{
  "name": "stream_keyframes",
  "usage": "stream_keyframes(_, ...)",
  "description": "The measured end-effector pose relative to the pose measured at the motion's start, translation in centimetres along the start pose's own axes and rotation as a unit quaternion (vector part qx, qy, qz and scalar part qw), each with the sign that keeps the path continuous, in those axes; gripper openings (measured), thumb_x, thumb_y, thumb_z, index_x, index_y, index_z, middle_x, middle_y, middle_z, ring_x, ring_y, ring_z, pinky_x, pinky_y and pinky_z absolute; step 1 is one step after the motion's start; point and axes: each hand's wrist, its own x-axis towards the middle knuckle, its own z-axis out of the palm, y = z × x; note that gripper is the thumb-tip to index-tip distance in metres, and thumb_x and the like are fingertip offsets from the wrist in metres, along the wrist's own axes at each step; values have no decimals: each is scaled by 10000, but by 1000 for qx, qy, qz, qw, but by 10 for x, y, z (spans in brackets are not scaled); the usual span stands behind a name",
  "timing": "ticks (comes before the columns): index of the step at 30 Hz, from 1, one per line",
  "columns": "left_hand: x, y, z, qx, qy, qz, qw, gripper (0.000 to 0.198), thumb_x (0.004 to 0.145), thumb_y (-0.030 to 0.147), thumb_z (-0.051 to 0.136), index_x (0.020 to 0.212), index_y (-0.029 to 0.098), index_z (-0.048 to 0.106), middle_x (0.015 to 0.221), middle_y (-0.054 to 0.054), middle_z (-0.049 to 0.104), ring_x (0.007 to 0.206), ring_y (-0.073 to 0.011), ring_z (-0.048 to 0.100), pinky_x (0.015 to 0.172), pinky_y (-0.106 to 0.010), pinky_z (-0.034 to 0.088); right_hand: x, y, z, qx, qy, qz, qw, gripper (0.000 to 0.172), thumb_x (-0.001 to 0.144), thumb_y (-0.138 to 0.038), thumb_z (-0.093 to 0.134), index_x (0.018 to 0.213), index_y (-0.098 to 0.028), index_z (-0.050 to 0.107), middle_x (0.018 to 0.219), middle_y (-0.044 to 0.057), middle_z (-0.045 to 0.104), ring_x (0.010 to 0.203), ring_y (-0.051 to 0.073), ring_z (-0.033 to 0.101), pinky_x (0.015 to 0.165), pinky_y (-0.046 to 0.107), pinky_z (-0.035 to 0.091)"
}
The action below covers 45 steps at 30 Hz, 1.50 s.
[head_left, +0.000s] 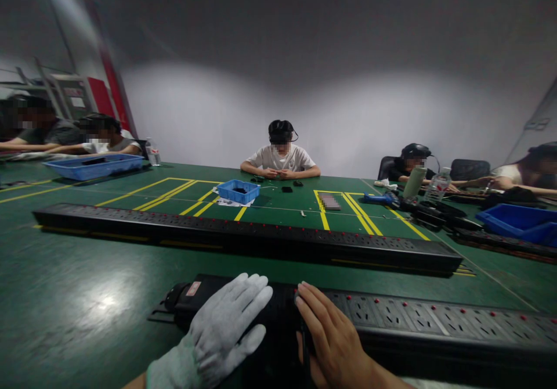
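A long black power strip point(418, 319) lies in front of me, with a row of sockets and small red dots on its top. Its left part is a plain black end section point(209, 287) with a small label. Across that section rests my left hand point(232, 322) in a whitish knitted glove, fingers stretched out flat and thumb apart. My bare right hand point(326, 334) grips the strip just where the sockets begin, fingers over the top and thumb lower on the near side. The dark underside between my hands is hard to make out.
A second black power strip point(261, 238) lies crosswise just beyond. Farther off are a small blue bin point(238, 191), a larger blue tray point(93, 166) and a blue crate point(520, 223). A person point(281, 157) sits opposite; other people sit at both sides. Yellow tape marks the green table point(108, 302).
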Motion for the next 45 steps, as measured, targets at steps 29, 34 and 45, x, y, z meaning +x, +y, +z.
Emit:
stream_keyframes(29, 1, 0, -1, -4, -6, -1, 1000, 567, 956, 253, 540, 1497, 160, 398, 1509, -93, 438, 1376, -280, 439, 1158, -441, 375, 0, 1, 2, 6, 5, -5, 1000, 578, 828, -31, 415, 1405, -18, 429, 1458, 205, 468, 1441, 312, 323, 1060, 441, 489)
stream_keyframes(34, 0, 0, -1, -3, -2, 1, 1000, 567, 956, 257, 544, 1497, 169, 399, 1507, -85, 443, 1379, -273, 437, 1161, -428, 373, -1, 2, 3, 3, 5, -8, 1000, 582, 824, -39, 421, 1406, -17, 430, 1463, 204, 462, 1441, 315, 322, 1056, 436, 493)
stream_keyframes(45, 2, 0, -1, 0, 2, -2, 1000, 563, 952, 265, 547, 1490, 170, 412, 1496, -89, 458, 1371, -277, 447, 1153, -429, 383, -1, 2, 1, 1, 8, -9, 1000, 593, 810, -32, 419, 1402, -13, 432, 1447, 207, 479, 1440, 313, 323, 1049, 432, 499)
